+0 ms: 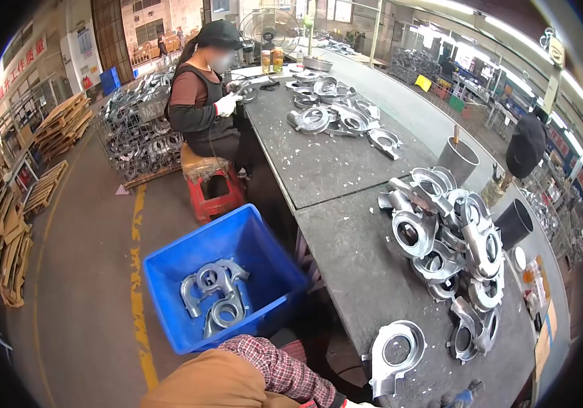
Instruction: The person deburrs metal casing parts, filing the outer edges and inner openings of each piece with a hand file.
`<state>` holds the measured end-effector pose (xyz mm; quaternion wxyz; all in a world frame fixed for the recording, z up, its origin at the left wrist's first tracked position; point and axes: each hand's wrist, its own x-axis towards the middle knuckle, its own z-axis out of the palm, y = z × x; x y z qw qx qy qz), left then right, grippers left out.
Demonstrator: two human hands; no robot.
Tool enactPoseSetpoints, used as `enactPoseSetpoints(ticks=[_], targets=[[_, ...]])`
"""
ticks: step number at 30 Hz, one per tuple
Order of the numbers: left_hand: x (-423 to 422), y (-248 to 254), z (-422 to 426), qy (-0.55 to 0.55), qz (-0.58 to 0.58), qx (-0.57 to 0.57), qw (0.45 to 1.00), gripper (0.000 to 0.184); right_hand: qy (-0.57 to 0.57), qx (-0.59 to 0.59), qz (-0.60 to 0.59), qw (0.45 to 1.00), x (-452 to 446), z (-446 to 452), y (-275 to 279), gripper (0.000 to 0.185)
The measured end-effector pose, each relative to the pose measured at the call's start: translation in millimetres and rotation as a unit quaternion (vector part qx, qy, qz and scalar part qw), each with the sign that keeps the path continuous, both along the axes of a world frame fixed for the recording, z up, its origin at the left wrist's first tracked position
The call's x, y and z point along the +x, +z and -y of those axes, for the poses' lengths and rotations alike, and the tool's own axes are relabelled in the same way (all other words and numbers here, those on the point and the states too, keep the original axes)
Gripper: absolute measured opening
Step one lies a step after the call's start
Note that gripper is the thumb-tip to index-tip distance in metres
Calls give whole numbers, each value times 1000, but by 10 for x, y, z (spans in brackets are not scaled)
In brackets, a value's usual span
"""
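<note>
**Ringed metal casting (381,372) flat on bench (346,251)**

Looks stiff, fairly heavy, possibly slick; grip outer rim or spout. Left hand (359,405) and right hand (467,396) nearby, mostly cropped; can't tell finger state. Piled castings (429,234) beyond, blue bin (257,238) beside bench.

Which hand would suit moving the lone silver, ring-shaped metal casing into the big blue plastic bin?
The left hand, I'd judge: its red-and-white plaid sleeve lies beside the bin, and the casing rests near the dark table's edge on that side.
</note>
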<state>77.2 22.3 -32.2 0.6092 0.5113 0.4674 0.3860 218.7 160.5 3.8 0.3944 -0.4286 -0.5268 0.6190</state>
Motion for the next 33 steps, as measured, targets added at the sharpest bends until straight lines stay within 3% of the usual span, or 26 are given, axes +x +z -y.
enactPoseSetpoints(ticks=[1, 2, 3, 4, 5, 6, 7, 8, 9, 10, 11, 12, 13, 14, 15, 16, 18, 19, 24, 28, 30, 33], targets=[[-83, 35, 41, 4, -49, 22, 999, 57, 23, -19, -13, 999, 36, 50, -28, 66], [-134, 44, 73, 0, -92, 44, 995, 50, 90, 207, -24, 974, 52, -76, -295, 67], [-136, 32, 85, -22, -125, 70, 989, 44, 143, 420, -14, 896, 213, -155, -529, 67], [-74, -10, 68, -59, -146, 102, 982, 38, 55, -8, 40, 998, -145, 336, 327, 63], [49, -80, 31, -110, -151, 141, 972, 32, 38, 20, 9, 999, -183, 256, 156, 68], [88, -258, 77, -41, -184, 310, 932, 28, 14, 51, -12, 999, -55, 152, -65, 77], [-162, 366, -22, -138, -278, 160, 937, 26, 80, 13, 33, 996, -122, 329, 347, 91], [-169, 219, -16, -57, -406, 222, 885, 24, 144, -10, 90, 985, 123, 268, 286, 95], [-410, 253, 31, 68, -441, 312, 839, 22, 164, 110, 196, 961, 231, 221, 49, 94], [-679, 178, 33, 174, -457, 370, 790, 19, 227, 299, 352, 857, 416, 143, 16, 93], [-934, 54, 40, 276, -488, 340, 755, 27, 252, 275, 361, 855, 546, 137, 2, 91], [-1162, -244, -8, 429, -374, 294, 768, 34, 284, 258, 362, 850, 593, 113, -9, 89], [-1377, -352, -74, 410, -443, 286, 744, 37, 283, 250, 367, 850, 603, 91, -4, 89], [-1553, -440, -129, 390, -511, 272, 716, 40, 353, 261, 386, 812, 574, 103, 24, 86], [-1695, -566, -213, 336, -522, 259, 740, 41, 420, 275, 398, 768, 526, 113, 41, 83], [-1810, -686, -286, 283, -532, 246, 759, 43, 424, 273, 397, 767, 448, 124, 72, 83], [-1769, -788, -375, 295, -538, 258, 747, 42, 461, 291, 515, 662, 331, 160, 108, 77], [-1759, -822, -380, 308, -519, 270, 751, 43, 473, 309, 508, 650, 358, 170, 96, 77], [-1779, -871, -407, 336, -467, 334, 747, 41, 436, 298, 551, 646, 313, 256, 155, 77], [-1778, -792, -410, 317, -484, 315, 752, 42, 485, 265, 534, 640, 301, 205, 163, 78], [-1766, -788, -433, 328, -476, 322, 750, 43, 432, 245, 502, 708, 387, 213, 24, 80], [-1761, -758, -417, 327, -470, 305, 761, 42, 441, 218, 493, 718, 479, 302, -70, 78]])
